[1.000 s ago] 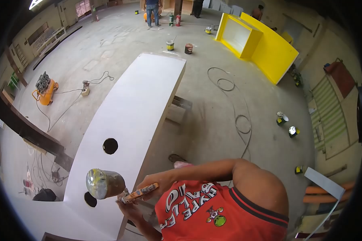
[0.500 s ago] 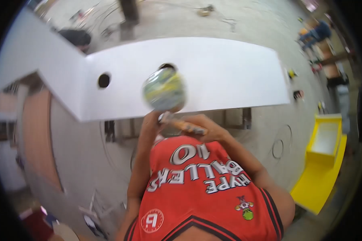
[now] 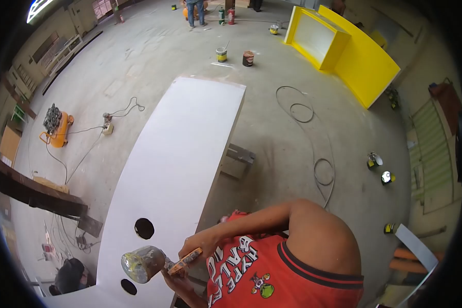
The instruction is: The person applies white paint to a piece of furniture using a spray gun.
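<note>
My right hand (image 3: 200, 243) is holding an orange handle (image 3: 188, 259), fingers clamped around it. My left hand (image 3: 179, 282) is resting by a metal part (image 3: 168, 265); I can't tell if its fingers are gripping. A messy cup (image 3: 145, 263) is hanging over the white tabletop (image 3: 174, 149), by its near long edge and two round holes (image 3: 144, 228). I think I'm working the metal part; the next move is calling for steady hands. Past the far edge, two cans (image 3: 248, 60) are standing.
</note>
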`<state>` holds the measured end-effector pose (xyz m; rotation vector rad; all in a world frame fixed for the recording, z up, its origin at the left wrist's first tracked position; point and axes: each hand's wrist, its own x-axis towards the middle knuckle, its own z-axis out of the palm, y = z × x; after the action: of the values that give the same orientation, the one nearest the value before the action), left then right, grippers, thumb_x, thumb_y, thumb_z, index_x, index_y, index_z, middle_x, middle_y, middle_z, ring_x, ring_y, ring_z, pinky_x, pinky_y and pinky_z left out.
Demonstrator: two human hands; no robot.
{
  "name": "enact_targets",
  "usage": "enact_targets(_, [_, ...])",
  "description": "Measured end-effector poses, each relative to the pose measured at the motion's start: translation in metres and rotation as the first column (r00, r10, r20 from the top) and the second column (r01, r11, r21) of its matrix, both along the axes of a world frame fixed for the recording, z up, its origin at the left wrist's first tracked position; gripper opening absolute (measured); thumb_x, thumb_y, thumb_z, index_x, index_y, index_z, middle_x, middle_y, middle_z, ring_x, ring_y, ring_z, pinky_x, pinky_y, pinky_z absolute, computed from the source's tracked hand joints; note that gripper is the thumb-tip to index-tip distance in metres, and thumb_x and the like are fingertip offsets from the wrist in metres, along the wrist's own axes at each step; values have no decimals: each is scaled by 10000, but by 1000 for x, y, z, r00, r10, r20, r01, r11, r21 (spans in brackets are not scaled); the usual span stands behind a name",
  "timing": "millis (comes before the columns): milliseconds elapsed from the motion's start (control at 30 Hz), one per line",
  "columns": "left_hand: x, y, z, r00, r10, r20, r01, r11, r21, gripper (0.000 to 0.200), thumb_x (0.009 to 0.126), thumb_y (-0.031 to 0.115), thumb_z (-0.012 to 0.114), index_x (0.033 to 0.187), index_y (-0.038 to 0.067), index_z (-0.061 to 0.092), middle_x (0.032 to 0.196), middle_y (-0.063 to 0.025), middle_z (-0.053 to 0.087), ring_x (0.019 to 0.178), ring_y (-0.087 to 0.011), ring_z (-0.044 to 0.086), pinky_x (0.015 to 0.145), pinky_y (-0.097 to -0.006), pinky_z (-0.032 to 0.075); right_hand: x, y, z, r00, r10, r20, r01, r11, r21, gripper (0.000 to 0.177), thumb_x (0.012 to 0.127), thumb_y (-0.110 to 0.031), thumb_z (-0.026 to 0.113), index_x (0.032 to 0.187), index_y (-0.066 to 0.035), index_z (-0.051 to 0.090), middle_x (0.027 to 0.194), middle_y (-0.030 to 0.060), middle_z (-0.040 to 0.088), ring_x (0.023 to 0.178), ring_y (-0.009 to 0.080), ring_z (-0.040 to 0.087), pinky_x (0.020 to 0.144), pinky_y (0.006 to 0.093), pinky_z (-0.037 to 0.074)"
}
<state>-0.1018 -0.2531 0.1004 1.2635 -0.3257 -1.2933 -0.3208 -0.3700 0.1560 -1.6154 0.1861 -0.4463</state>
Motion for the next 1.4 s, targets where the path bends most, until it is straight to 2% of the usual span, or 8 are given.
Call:
enact_targets(433, [9, 9, -8, 999, -38, 32, 40, 997, -63, 556, 1016, 535, 533, 1267, 40, 505, 789, -20, 505, 606, -108, 401, 518, -252, 286, -2, 0, -6, 996, 46, -78, -45, 999, 26, 191, 945, -149, 700, 1036, 8, 643, 852, 124, 685, 759, 192, 617, 696, 355, 483])
enact_targets(667, [2, 26, -10, 993, 15, -117, -16, 1000, -7, 560, 1036, 368, 518, 1491, 50, 450, 1337, -126, 568, 1143, -262, 622, 882, -394, 559, -9, -22, 5, 982, 174, -67, -171, 984, 47, 329, 793, -129, 728, 1103, -49, 651, 914, 115, 698, 814, 205, 638, 759, 385, 509])
enact_targets(700, [-6, 21, 6, 760, -254, 598, 196, 967, 162, 542, 1041, 385, 503, 1462, 46, 465, 1316, -118, 586, 1130, -255, 627, 929, -403, 539, -13, -24, 7, 988, 69, -140, -79, 995, -63, 380, 764, -126, 750, 1124, -53, 655, 939, 118, 700, 854, 226, 668, 768, 396, 517])
enact_targets(733, [-17, 13, 22, 999, 41, 15, -43, 991, 124, 515, 1053, 424, 481, 1384, 31, 505, 1243, -119, 612, 1060, -241, 653, 885, -364, 555, -8, -28, 7, 980, 127, -152, -131, 991, -15, 371, 772, -106, 750, 1124, -45, 652, 942, 120, 699, 855, 240, 675, 770, 394, 523])
enact_targets(800, [-29, 2, 37, 971, 47, 233, -69, 994, 86, 541, 1066, 547, 399, 1209, 51, 561, 866, -37, 581, 693, -136, 546, 629, -278, 468, 5, -34, 10, 971, 183, -154, -171, 981, 91, 329, 800, -67, 740, 1113, -26, 646, 951, 124, 697, 849, 255, 681, 777, 381, 530])
enact_targets(833, [-35, -12, 54, 983, 164, -86, -168, 985, -40, 604, 1055, 617, 344, 1114, 59, 567, 774, -4, 526, 615, -109, 457, 562, -264, 387, 8, -36, 12, 973, 169, -155, -145, 978, 150, 295, 821, -48, 731, 1100, -16, 642, 955, 126, 696, 842, 256, 682, 782, 371, 532])
enact_targets(1100, [-33, 27, 22, 953, 283, -110, -303, 906, -294, 630, 1018, 671, 373, 1158, 82, 550, 905, -60, 632, 714, -154, 573, 583, -296, 436, 41, -24, 18, 938, 317, -140, -320, 947, 0, 217, 899, -58, 680, 1105, -6, 637, 910, 115, 697, 816, 222, 669, 771, 329, 523])
enact_targets(1400, [-32, 77, 14, 774, 628, -76, -540, 593, -597, 653, 1034, 632, 361, 1360, 73, 448, 1129, -109, 608, 919, -208, 638, 770, -353, 504, 104, 23, 59, 822, 421, -384, -372, 907, 198, 147, 943, -82, 618, 1070, -9, 609, 917, 31, 657, 766, 105, 561, 681, 280, 478])
